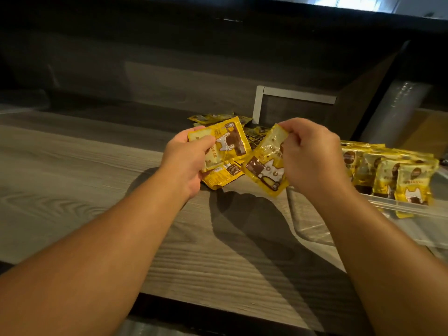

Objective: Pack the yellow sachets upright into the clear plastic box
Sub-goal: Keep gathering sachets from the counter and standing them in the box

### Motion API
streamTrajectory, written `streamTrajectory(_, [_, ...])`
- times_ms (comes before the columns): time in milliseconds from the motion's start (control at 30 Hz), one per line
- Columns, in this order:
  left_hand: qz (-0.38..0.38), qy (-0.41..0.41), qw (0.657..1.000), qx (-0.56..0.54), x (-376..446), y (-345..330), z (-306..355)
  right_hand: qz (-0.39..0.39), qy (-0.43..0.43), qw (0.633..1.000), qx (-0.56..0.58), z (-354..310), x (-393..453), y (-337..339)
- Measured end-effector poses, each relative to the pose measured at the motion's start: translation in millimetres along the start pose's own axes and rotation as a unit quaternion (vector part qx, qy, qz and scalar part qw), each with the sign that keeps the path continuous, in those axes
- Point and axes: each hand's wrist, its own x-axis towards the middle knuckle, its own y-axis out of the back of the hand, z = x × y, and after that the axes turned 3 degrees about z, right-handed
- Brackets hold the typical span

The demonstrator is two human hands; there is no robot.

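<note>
Your left hand (188,163) is raised over the wood-grain tabletop (72,180), gripping a small stack of yellow sachets (226,144). The thumb lies across the top one's face and the fingers curl underneath. The top sachet shows its cat print, tilted; another sachet sticks out below it, back side up.

Behind your hands, a loose pile of sachets (218,117) lies flat on the tabletop, near a grey framed panel (291,103) at the back.

Your right hand (312,158) pinches a single sachet (268,163) by its top corner. It hangs tilted, print facing you, just beside the left hand's stack. I cannot tell whether the two touch.

Further right, the clear plastic box (407,207) sits on the tabletop with a row of packed sachets (392,173) standing upright inside, faces toward you, filling its far part. The near part of the box is partly hidden by your right forearm.
</note>
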Motion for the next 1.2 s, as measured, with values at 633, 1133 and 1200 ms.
streamTrajectory(633, [-0.128, -0.177, 0.958, 0.182, -83.4, -81.6, 31.9, 0.045, -0.070, 0.978, 0.191, 29.9, 14.3, 119.7])
streamTrajectory(1133, [-0.297, -0.297, 0.749, 0.513, -118.0, -205.6, -0.1, -0.069, -0.074, 0.995, 0.009, 143.6, 29.6, 209.2])
streamTrajectory(1200, [-0.297, -0.310, 0.726, 0.538, -118.8, -213.8, -9.6, -0.098, -0.029, 0.992, -0.067, 153.4, 32.4, 207.0])
